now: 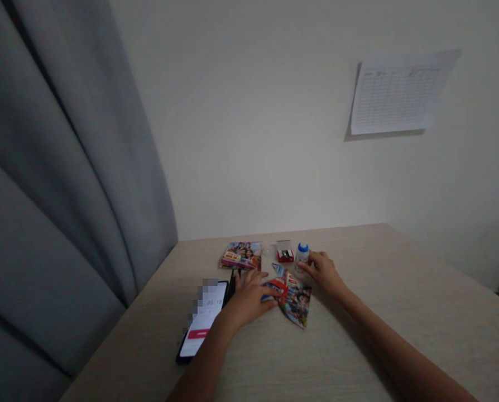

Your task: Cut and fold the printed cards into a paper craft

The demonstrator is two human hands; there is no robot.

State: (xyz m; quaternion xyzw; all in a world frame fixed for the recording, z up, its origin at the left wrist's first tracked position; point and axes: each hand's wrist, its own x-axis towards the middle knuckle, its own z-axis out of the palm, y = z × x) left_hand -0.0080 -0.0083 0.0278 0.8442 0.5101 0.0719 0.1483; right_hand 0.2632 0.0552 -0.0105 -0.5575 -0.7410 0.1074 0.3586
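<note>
A folded piece of colourful printed paper (296,301) lies on the table, its left end near my left hand (252,296). The fingers of that hand are spread, and the fingertips rest on the paper's left part. My right hand (322,271) has its thumb and fingers around a small white bottle with a blue cap (302,252), which stands upright just behind the paper. The bottle's right side is hidden by the fingers. Partly covered by my left hand is a thin dark object (233,281), whose kind I cannot make out.
A stack of colourful printed leaflets (241,255) lies at the back, left of a small open red box (285,254). A phone (203,324) with a lit screen sits by my left forearm. Behind the table (400,312) is a wall with a paper sheet (396,97); a grey curtain (77,139) hangs left.
</note>
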